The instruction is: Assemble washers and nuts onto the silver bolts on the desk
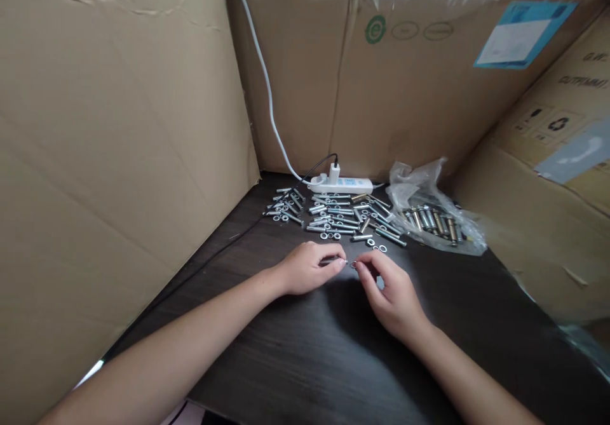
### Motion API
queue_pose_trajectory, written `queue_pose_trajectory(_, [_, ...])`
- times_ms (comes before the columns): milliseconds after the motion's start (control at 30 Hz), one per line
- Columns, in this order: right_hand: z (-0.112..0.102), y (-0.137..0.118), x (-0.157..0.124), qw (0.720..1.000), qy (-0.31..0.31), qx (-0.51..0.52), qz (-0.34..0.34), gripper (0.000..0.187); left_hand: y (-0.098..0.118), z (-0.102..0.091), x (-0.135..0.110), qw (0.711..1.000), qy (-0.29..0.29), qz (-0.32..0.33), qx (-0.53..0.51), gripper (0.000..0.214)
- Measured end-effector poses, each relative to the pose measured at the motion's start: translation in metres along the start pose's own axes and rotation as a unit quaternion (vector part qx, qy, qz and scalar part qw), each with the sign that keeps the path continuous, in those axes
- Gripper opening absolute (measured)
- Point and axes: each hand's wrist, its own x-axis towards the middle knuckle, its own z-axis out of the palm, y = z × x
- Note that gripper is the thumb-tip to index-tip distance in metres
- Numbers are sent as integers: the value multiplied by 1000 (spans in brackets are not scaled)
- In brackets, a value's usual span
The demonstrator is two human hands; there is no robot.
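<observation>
Head view: left hand [305,267] grips a bolt [330,261] level, right hand [393,298] pinches a washer [353,264] at its tip, apparently aligning them.

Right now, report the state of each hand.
Left hand: closed on a bolt.
Right hand: fingertips pinched on a small washer.

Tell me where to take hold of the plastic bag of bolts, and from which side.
Take the plastic bag by its crumpled, empty film at the rear left, coming from above with the right hand, the nearer one. The bolts inside lie low toward the front right, so they would likely hang below the grip; the cardboard box shuts off the right side.
</observation>
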Motion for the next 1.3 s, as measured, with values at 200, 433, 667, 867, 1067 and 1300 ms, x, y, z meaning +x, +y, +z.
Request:
queue_pose_trajectory(200, [3,-1,-1,999,-25,23,11,13,6,2,-3,999,-29,4,19,24])
queue_pose_trajectory(433, [3,-2,-1,998,-44,32,18,19,6,2,1,991,-10,22,-130,24])
queue_pose_trajectory(667, [2,-2,0,997,-72,12,4,22,4,-6,4,972,27,-21,-231,26])
queue_pose_trajectory(867, [1,-2,0,994,-112,-5,17,18,0,-15,5,977,73,-26,-199,26])
queue_pose_trajectory(1067, [2,-4,0,991,-128,-6,25,18,-13,-22,4,998,60,-28,-2,21])
queue_pose_trajectory(1300, [2,-3,-1,992,-126,-9,21,18,-15,-22,2,992,30,-52,112,19])
